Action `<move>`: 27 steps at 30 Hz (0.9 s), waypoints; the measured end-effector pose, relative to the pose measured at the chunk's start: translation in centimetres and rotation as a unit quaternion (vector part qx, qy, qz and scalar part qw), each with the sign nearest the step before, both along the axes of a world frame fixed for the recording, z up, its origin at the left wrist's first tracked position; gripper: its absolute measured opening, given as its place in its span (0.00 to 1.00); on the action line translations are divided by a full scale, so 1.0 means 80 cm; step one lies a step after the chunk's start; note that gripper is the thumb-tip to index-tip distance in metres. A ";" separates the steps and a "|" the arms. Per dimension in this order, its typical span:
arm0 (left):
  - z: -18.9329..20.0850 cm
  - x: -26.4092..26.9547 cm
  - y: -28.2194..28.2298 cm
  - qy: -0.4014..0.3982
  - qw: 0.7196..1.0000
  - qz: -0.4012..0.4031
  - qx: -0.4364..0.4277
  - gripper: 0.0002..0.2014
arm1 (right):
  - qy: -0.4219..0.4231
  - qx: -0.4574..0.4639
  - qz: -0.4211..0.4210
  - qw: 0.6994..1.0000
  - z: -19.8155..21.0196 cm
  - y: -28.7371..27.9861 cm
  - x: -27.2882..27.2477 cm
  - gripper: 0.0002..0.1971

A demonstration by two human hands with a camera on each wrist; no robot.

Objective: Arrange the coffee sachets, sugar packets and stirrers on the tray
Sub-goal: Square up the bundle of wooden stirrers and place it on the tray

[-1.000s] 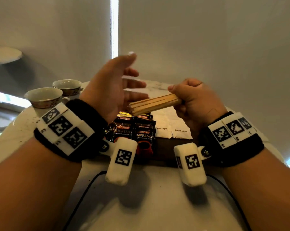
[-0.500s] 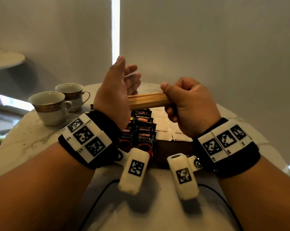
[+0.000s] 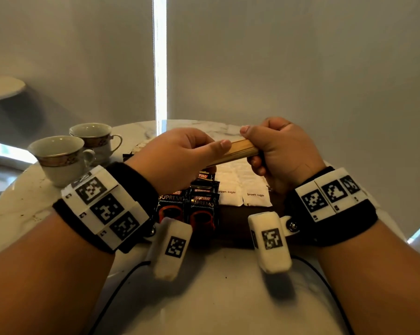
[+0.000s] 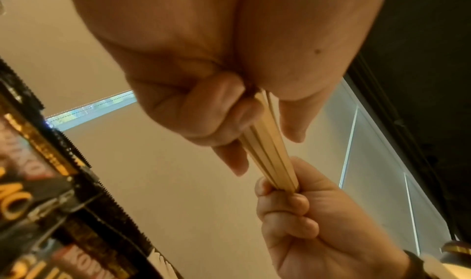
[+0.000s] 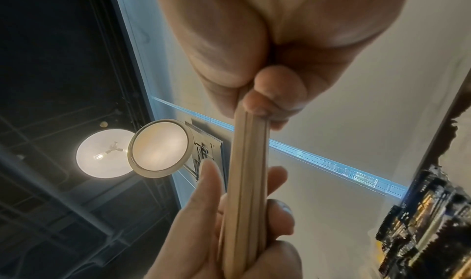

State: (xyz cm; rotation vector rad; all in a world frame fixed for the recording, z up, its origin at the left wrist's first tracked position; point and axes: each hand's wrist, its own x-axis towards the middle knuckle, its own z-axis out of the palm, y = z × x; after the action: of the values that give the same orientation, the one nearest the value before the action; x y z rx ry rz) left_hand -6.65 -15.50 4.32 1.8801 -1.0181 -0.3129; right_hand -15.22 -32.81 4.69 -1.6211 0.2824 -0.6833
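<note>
Marble-top counter (image 3: 18, 213), grey blinds behind, two teacups (image 3: 59, 158) at far left. Dark tray (image 3: 230, 211) in centre already carrying coffee sachets (image 3: 200, 206) in overlapping rows and white sugar packets (image 3: 233, 189) just beside them on the right.

Stirrers (image 3: 238, 151) bundled, held in the air above the tray, not yet placed. Right hand (image 3: 284, 153) fisted round one end of the bundle; left hand (image 3: 180, 155) pinching the other end, thumb on top, fingers curled underneath. Both grips closed on the wood, confirmed in the wrist views (image 4: 270, 158) (image 5: 247, 182).

Handling, judged from looks: thin flat wooden sticks, very light, stiff along the length, probably snappable if bent hard. Smooth faces, so likely to slide on each other and fan out; slight splay already visible near the left fingers (image 4: 219, 110) in the left wrist view. Best held across the flat faces, squeezing the stack, at both ends or mid-length. Loose hold risks scatter over sachets. Free tray space right of sugar packets not clearly visible behind the right wrist.
</note>
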 end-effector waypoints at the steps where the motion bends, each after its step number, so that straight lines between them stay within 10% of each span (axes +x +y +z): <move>1: -0.001 -0.002 -0.002 -0.011 1.000 0.007 0.000 0.25 | 0.000 0.004 -0.003 1.000 0.000 0.000 0.001 0.15; 13: 0.000 -0.006 -0.003 0.011 0.998 0.048 -0.048 0.19 | -0.040 -0.003 -0.036 0.999 -0.002 0.013 0.001 0.16; 20: 0.001 0.003 0.000 -0.105 0.987 0.105 -0.062 0.22 | -0.046 0.022 -0.043 0.998 -0.004 0.030 0.005 0.16; 27: 0.005 0.013 0.014 -0.081 0.995 0.049 -0.038 0.21 | 0.063 0.102 0.121 0.985 0.012 0.023 -0.039 0.21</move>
State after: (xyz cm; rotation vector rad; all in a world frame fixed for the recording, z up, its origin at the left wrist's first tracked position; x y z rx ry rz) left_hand -5.62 -14.41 4.69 1.9025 -1.0263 -0.0651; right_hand -18.31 -30.93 5.65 -1.4734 0.2335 -0.3541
